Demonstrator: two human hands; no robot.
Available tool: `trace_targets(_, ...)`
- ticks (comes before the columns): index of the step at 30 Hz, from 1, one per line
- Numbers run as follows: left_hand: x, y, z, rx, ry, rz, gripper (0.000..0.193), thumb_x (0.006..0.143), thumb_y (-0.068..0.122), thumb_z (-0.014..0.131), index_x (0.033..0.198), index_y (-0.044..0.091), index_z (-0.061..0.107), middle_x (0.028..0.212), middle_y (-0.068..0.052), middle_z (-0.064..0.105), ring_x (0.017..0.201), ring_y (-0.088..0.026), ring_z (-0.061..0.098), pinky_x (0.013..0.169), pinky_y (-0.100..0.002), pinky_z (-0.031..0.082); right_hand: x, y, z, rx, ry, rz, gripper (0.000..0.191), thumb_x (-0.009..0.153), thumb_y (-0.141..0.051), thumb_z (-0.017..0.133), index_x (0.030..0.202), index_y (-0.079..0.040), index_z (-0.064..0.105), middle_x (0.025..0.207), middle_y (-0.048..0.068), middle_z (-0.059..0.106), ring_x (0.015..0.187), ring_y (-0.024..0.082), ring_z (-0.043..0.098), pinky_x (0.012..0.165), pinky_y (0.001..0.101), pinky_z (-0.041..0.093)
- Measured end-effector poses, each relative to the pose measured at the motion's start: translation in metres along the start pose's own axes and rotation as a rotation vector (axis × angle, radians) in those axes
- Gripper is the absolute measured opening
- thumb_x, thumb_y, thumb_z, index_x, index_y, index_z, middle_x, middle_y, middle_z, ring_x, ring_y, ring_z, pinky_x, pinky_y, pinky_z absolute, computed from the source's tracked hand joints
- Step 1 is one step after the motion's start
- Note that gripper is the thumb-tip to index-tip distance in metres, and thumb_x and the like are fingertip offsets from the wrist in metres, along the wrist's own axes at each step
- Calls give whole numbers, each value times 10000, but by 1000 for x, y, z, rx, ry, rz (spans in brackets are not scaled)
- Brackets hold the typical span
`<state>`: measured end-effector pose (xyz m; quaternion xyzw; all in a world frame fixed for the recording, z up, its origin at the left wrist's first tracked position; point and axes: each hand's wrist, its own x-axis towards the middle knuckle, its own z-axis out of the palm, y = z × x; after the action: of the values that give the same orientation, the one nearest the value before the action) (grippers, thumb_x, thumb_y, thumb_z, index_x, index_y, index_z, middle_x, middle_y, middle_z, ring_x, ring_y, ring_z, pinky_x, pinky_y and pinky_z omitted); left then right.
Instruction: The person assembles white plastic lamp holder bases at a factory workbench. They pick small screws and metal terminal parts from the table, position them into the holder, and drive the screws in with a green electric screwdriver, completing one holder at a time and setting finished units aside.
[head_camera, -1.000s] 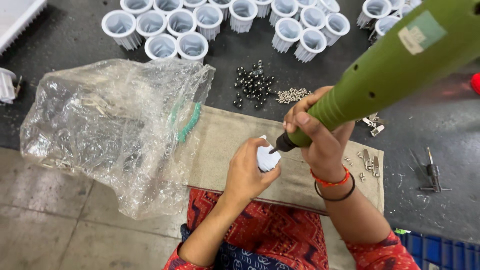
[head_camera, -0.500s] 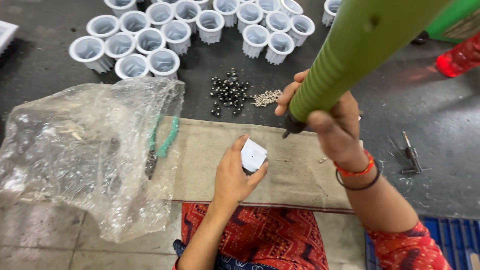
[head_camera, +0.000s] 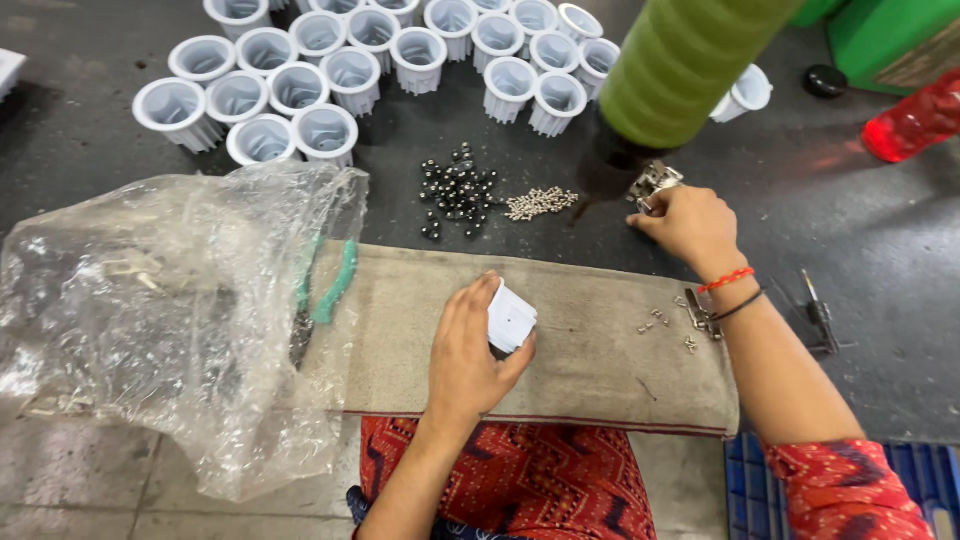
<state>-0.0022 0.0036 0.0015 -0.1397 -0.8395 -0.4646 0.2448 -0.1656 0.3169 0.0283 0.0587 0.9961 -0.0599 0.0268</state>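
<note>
White housing (head_camera: 511, 318) gripped left, right hand (head_camera: 688, 222) outstretched

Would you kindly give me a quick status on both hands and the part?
Left hand gripping white ribbed housing on cloth pad. Right hand at small metal clips, past pad. Green tool standing just above it.

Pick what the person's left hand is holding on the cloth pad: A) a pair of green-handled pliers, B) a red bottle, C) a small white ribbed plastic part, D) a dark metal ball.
C: the left hand grips a small white ribbed part over the cloth pad, while the green-handled pliers lie under the plastic bag.
</note>
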Motion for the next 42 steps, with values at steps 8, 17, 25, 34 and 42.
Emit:
trace_targets(8, -2, 0, 0, 2, 20, 30, 735, 786, 206, 831, 1393, -37, 494, 1390, -233, 599, 1286, -420, 577, 1101, -477, 464, -18, -16, -15, 371, -36, -249, 218, 820, -233, 821, 1000, -109, 813, 898, 77, 786, 807, 196, 740, 740, 336, 572)
trace_targets(17, -4, -2, -3, 3, 7, 37, 747, 790, 173, 822, 1421, -36, 482, 1395, -229, 610, 1288, -408, 603, 1101, -467, 486, -121, -75, -13, 193, -23, -930, 322, 645, 17, 709, 938, -91, 788, 1017, 45, 727, 985, 275, 650, 876, 394, 546)
trace_targets(25, -4, -1, -2, 18, -1, 23, 735, 817, 197, 822, 1419, -38, 472, 1405, -245, 603, 1286, -404, 622, 1093, -473, 486, -144, -70, -2, 438, 2, -444, 204, 799, -170, 816, 952, -49, 757, 871, 64, 702, 728, 182, 695, 677, 320, 562)
trace_targets(34, -6, -5, -2, 0, -15, 9, 765, 755, 177, 831, 1415, -20, 499, 1411, -212, 622, 1272, -379, 641, 1093, -467, 497, -158, -85, 11, 841, 92, -394, 280, 793, -123, 838, 1032, -35, 720, 934, 59, 761, 796, 138, 745, 734, 269, 603)
trace_targets(42, -7, -9, -1, -82, -45, -56, 821, 732, 169, 859, 1437, -16, 482, 1405, -227, 616, 1268, -401, 636, 1072, -450, 518, -168, -129, 10, 740, 221, -609, 286, 774, -84, 860, 1045, -60, 773, 1002, 91, 752, 802, 175, 739, 710, 281, 586)
